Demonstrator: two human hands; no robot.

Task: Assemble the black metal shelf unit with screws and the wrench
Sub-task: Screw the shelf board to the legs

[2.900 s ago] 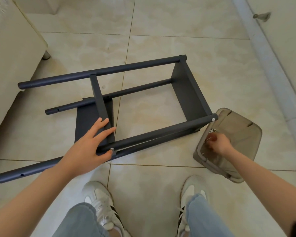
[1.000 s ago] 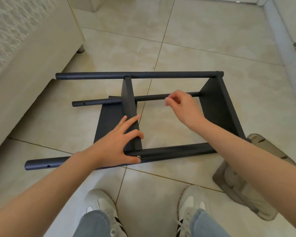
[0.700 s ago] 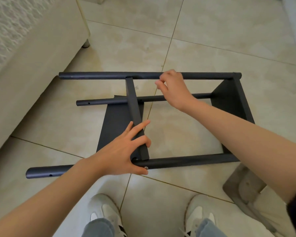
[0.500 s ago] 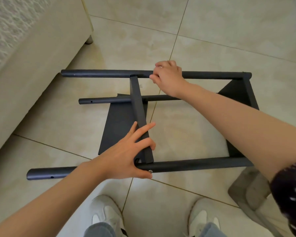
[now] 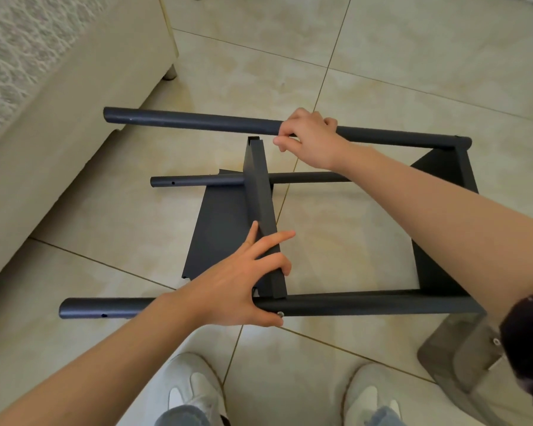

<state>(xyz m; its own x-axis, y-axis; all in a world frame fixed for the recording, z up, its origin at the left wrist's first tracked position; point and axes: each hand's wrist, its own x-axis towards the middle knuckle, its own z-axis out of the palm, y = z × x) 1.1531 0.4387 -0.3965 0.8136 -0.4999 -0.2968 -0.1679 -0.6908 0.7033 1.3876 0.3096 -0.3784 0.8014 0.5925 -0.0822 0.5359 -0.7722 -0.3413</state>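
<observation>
On the tiled floor (image 5: 382,72) the black shelf unit (image 5: 446,162) lies on its side before the person's feet. It is a rigid painted-steel frame, likely heavy enough to stay put yet able to skate on glazed tile. Its round poles look smooth and apt to turn in the palm, so the far pole (image 5: 191,121) and near pole (image 5: 366,304) are best held close to a joint. The middle shelf (image 5: 219,232) stands edge-up between them, thin sheet that could flex, its far corner just short of the far pole. The right hand (image 5: 308,139) curls its fingers over the far pole; whether its pinched fingertips hold a screw cannot be told. The left hand (image 5: 240,287) clasps the middle shelf's near end, thumb on the near pole beside a small screw head (image 5: 280,314).
</observation>
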